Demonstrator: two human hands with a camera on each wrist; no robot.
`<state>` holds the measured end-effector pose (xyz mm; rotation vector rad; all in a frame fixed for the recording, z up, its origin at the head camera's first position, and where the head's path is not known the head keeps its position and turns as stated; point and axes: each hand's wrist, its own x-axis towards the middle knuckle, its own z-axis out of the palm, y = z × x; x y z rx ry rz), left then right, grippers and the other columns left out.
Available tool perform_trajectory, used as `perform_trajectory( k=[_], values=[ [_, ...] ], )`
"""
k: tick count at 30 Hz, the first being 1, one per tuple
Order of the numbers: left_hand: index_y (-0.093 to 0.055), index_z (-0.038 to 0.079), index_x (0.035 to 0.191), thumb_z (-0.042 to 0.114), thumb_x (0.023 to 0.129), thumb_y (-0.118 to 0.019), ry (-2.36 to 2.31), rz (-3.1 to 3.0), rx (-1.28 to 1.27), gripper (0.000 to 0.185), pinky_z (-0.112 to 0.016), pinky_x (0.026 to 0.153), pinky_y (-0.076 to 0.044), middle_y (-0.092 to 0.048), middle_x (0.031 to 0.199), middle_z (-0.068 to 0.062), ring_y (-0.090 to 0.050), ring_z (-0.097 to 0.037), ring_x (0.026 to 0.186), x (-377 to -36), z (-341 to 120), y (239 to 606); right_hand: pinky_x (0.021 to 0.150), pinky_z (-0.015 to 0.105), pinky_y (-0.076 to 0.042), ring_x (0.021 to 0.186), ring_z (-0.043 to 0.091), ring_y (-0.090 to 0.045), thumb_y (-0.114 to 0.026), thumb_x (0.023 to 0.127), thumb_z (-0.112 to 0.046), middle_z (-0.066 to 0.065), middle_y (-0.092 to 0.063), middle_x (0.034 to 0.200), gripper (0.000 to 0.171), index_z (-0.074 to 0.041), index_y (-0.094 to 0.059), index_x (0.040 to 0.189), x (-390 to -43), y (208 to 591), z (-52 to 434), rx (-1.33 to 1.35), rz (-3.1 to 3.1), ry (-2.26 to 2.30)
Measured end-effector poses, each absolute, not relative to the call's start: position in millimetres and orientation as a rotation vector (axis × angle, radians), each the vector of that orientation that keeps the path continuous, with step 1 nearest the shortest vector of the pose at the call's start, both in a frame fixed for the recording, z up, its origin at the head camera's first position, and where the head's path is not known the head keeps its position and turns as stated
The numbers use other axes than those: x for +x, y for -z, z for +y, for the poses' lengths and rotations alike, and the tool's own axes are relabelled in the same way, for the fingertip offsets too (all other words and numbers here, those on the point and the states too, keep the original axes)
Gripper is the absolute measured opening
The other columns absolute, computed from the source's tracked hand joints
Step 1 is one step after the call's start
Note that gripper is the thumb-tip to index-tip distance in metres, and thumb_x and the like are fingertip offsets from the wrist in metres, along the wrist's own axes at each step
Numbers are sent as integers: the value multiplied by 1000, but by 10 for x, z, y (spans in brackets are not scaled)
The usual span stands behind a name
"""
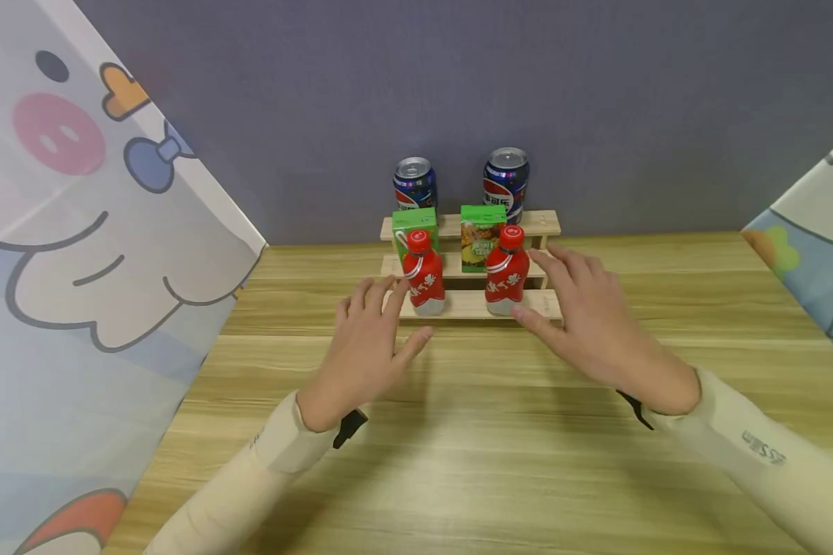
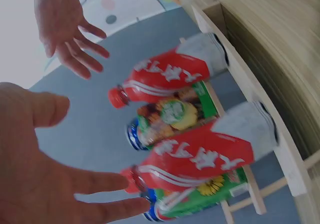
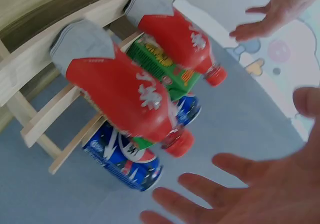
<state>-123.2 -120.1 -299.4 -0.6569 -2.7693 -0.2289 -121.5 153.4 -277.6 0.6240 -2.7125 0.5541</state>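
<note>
Though spread — hands (image 1: 371,339) beside bottles (image 1: 507,271)

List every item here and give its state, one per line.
left hand: open, fingers spread, holding nothing
right hand: open, fingers spread, holding nothing
left red bottle: upright, capped, lowest step
right red bottle: upright, capped, lowest step
left green carton: upright, middle step
right green carton: upright, middle step
two blue cans: upright, top step
wooden rack: standing on the table
</note>
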Motion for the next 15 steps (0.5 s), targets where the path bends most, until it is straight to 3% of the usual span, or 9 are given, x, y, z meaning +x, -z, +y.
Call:
perform_trajectory(
  k=[7, 15],
  values=[
    [-42, 3, 121, 39, 87, -41, 436, -2759, -610, 49, -38, 85, -32, -42, 115, -9, -34, -25, 102, -1453, -1332, 3031, 90, 48, -26, 112, 31, -32, -47, 87, -38, 14, -39, 122, 54, -3, -36, 127, -1471, 2745, 1656, 564, -2622, -864],
    [-45, 1, 117, 30, 87, -47, 558, -2807, -482, 42, -38, 83, -38, -46, 110, -12, -41, -26, 100, -1725, -1495, 3184, 84, 47, -31, 103, 29, -39, -47, 87, -35, 14, -43, 114, 47, -1, -43, 120, -1738, 2774, 1745, 486, -2533, -982]
  ],
)
